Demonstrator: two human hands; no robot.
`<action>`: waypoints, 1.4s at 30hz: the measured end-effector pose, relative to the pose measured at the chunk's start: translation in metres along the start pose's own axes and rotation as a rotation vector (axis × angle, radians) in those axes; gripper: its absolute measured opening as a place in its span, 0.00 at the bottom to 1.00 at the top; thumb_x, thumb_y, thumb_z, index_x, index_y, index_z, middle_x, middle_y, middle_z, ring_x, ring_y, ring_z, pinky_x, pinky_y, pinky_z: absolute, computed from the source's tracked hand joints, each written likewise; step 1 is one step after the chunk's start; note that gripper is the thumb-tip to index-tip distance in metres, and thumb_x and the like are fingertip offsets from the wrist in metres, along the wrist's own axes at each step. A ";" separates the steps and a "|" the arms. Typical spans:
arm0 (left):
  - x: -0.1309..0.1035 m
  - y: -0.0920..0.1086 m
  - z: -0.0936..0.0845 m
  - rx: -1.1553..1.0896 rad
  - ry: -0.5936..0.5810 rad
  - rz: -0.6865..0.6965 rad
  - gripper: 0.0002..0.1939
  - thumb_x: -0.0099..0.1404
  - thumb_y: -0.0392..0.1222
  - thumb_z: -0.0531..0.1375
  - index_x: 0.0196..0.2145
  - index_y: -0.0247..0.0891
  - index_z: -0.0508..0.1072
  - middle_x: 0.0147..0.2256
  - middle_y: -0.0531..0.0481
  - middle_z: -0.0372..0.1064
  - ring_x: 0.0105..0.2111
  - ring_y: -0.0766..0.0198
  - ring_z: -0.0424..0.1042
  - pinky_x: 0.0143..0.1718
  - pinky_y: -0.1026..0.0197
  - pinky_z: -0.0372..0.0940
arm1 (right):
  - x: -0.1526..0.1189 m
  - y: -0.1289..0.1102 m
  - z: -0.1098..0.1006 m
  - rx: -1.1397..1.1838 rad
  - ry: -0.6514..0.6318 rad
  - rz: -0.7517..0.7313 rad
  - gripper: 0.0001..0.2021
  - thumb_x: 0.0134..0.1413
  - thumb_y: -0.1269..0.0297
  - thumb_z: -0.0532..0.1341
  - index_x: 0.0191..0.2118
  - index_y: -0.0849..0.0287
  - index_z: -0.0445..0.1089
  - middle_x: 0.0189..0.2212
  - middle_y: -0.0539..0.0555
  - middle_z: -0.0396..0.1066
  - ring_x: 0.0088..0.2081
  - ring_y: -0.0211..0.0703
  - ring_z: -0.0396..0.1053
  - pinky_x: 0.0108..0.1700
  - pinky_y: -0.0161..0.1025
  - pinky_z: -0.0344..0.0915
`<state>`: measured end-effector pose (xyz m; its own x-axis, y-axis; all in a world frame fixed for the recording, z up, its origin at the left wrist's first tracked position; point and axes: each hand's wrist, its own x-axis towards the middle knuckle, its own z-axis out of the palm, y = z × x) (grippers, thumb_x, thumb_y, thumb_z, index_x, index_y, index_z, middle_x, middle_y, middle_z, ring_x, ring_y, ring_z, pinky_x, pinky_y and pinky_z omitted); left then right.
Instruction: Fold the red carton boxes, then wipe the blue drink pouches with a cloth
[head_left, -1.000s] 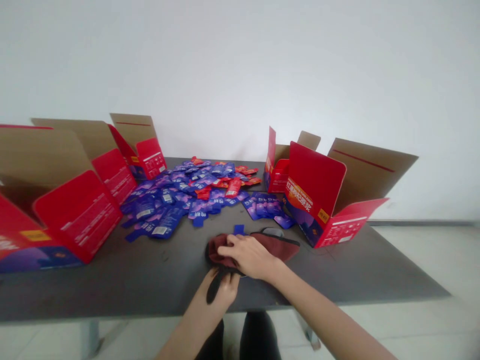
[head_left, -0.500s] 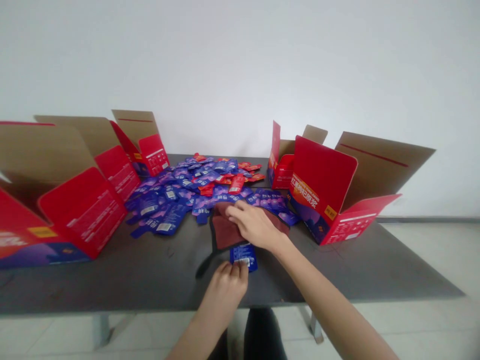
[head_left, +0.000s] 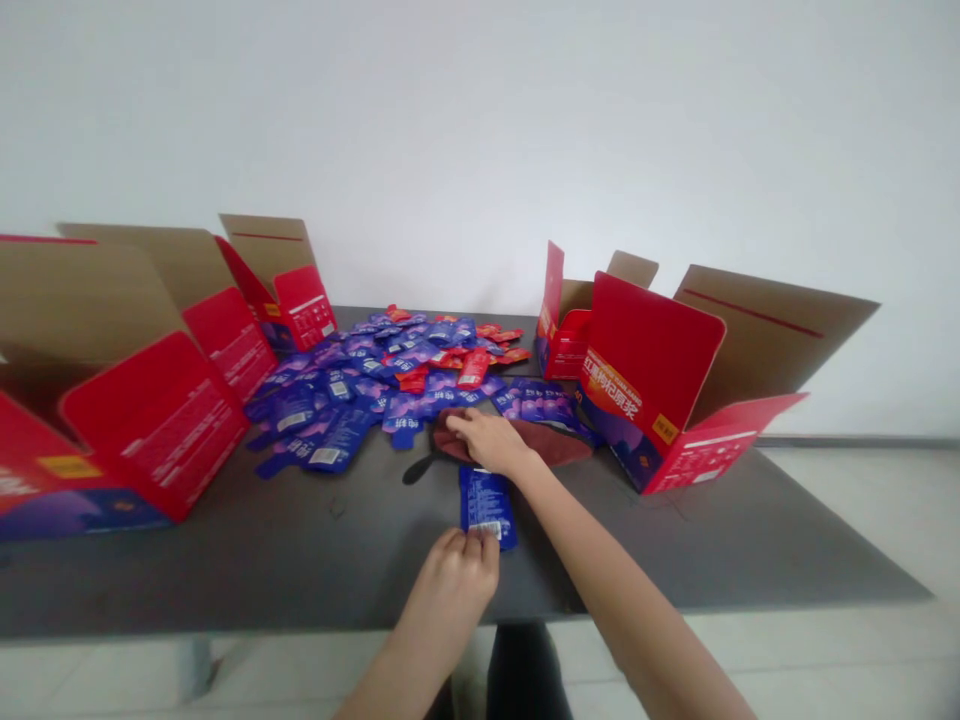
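Note:
My left hand (head_left: 459, 572) is closed at the lower edge of a blue pouch (head_left: 487, 498), which lies flat on the table near me with its printed text and barcode facing up. Farther forward, my right hand (head_left: 487, 440) grips a brown cloth (head_left: 559, 442) with dark edging. The cloth is bunched under the fingers and spreads out to the right. A dark strap end (head_left: 418, 470) sticks out from its left side. Just behind the cloth, several blue pouches (head_left: 536, 400) lie in a row, partly covered by it.
A heap of blue and purple pouches (head_left: 337, 435) with some red pouches (head_left: 474, 367) covers the middle back of the grey table (head_left: 315, 570). Open red cartons stand on both sides: a near left carton (head_left: 142, 430), a back left carton (head_left: 304, 305), and a right carton (head_left: 652, 360).
The cloth has slid up and away from me with my right hand, bunching up and uncovering more of the blue pouch. My left hand has stayed at the pouch's near edge.

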<state>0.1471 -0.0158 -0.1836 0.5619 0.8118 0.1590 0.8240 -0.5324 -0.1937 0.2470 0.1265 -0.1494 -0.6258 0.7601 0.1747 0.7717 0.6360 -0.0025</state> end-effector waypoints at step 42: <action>0.000 -0.012 -0.006 -0.326 0.094 -0.135 0.11 0.59 0.26 0.52 0.35 0.35 0.71 0.28 0.47 0.73 0.28 0.59 0.73 0.34 0.58 0.67 | -0.008 0.004 -0.005 0.090 0.151 0.097 0.13 0.62 0.65 0.42 0.46 0.55 0.59 0.41 0.55 0.63 0.40 0.41 0.65 0.38 0.35 0.58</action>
<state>0.1379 -0.0105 -0.1757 0.4382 0.8625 0.2532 0.8626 -0.4827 0.1513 0.2554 0.1221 -0.1464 -0.5197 0.7941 0.3152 0.8100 0.5752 -0.1137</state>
